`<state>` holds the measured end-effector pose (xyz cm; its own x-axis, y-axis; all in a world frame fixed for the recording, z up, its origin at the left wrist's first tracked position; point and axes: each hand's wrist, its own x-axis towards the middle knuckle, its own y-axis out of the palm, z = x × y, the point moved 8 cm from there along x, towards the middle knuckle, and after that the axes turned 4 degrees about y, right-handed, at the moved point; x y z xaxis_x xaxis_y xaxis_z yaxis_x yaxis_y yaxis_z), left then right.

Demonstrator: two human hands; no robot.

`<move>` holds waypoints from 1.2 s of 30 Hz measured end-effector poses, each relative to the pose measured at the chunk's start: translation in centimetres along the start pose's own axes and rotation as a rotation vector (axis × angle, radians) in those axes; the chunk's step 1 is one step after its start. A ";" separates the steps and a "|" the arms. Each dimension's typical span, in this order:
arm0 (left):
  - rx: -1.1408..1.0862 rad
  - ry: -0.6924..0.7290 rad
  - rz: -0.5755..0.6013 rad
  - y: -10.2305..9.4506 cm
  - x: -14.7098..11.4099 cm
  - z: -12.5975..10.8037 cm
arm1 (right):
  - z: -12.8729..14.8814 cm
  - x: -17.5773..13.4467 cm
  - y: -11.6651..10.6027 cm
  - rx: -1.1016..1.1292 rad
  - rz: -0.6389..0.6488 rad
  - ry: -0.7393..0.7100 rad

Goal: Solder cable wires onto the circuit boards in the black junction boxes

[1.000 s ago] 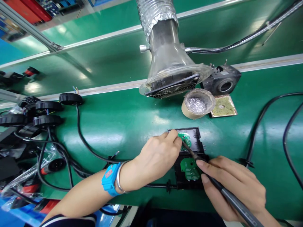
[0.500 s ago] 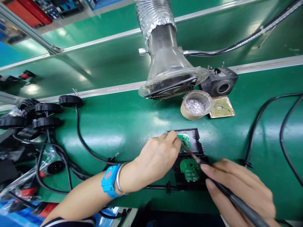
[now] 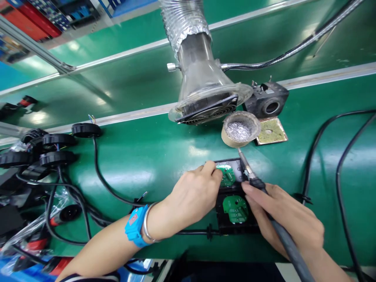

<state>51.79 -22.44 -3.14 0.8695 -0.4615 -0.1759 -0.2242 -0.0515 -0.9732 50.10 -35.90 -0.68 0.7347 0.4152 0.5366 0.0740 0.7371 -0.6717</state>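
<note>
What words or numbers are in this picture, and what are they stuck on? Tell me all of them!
None can be read clearly.
Blue wristband: a small reddish label, too small and blurred to read.
Lower green circuit board: no readable print; any lettering is too small.
Upper green circuit board: the same, and partly hidden by the left hand.

It's bright in here, cool white light seemingly falling from above and glaring in pale patches across the green worktop (image 3: 164, 154), left of centre. Soft shadow sits beneath the fume hood (image 3: 199, 78). The lower circuit board (image 3: 235, 208) reads fairly crisp; the red shapes (image 3: 26, 24) at upper left look smeared to me, edges stretch, and bottom centre sinks near-black.
</note>
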 end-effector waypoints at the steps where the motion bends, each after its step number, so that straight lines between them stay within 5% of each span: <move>1: -0.001 -0.013 0.004 0.0 0.0 0.1 | 0.1 0.1 0.4 -0.015 0.026 -0.003; 7: -0.091 -0.059 0.040 0.5 0.2 0.3 | -0.1 0.3 0.6 -0.090 0.030 0.020; 20: -0.451 -0.214 -0.070 0.5 0.1 2.1 | -0.4 -0.1 0.8 -0.121 0.060 0.070; 30: -0.224 -0.018 -0.144 -0.1 -0.4 0.8 | -0.6 -0.1 0.9 -0.067 0.048 0.080; 36: -0.177 -0.004 -0.170 -0.1 -0.5 0.5 | -1.0 0.0 -2.5 0.203 0.069 0.184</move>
<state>51.64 -21.79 -3.03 0.9030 -0.4295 -0.0122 -0.1474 -0.2828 -0.9478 50.54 -38.27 0.50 0.8447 0.3781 0.3789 -0.1038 0.8100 -0.5771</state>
